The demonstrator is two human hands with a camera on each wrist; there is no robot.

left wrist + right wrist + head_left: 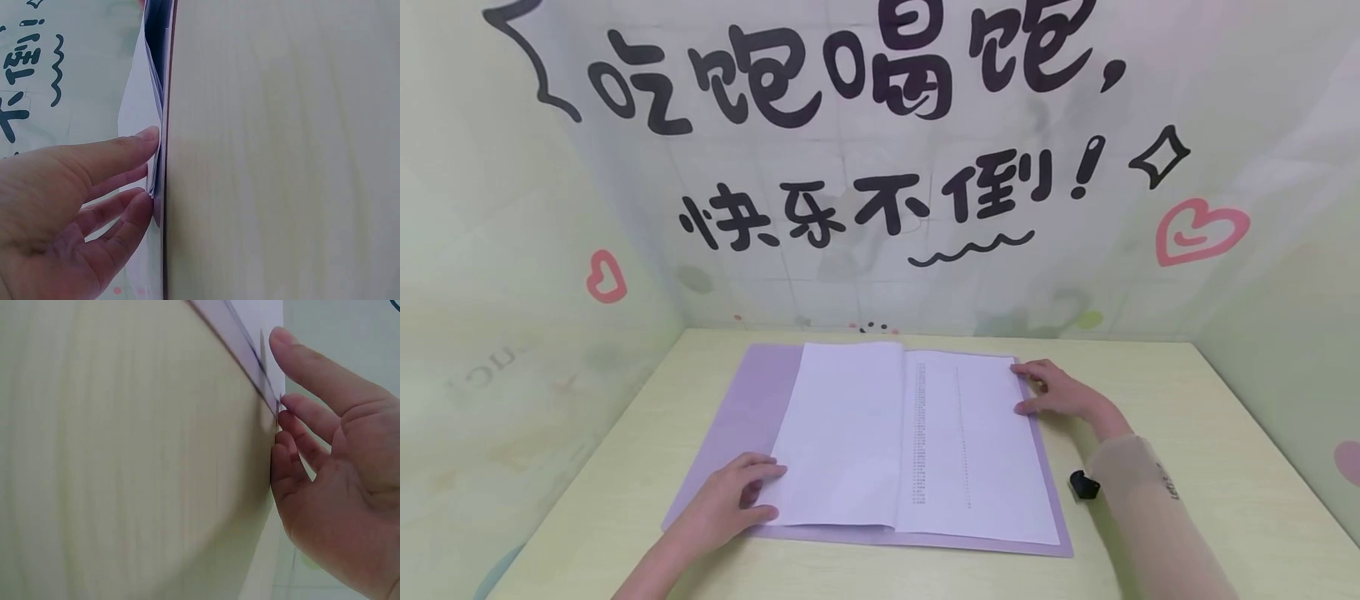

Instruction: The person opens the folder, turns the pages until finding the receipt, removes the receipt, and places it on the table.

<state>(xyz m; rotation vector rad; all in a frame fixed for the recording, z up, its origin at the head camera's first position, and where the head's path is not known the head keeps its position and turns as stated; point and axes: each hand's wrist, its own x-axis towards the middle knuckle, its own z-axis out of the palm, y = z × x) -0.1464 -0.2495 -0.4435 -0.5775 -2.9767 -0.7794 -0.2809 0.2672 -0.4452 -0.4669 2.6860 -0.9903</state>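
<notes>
A lilac folder (760, 400) lies spread on the table with white sheets inside. Its left page (842, 433) looks blank; the right page (992, 450) carries narrow columns of small print. My left hand (726, 500) rests at the lower left edge of the left page, thumb and fingers apart. In the left wrist view the left hand's fingertips (149, 134) touch the stacked sheets. At the upper right edge of the right page is my right hand (1060, 392), its fingers loosely bent. The right wrist view shows the right hand (340, 444) with fingertips at the folder's edge, thumb over the page.
A small black object (1084, 485) sits on the pale wooden table (1180, 450), close to the right sleeve (1150, 500). Behind the table stands a light wall covering (850, 283) with large black lettering. Similar panels enclose both sides.
</notes>
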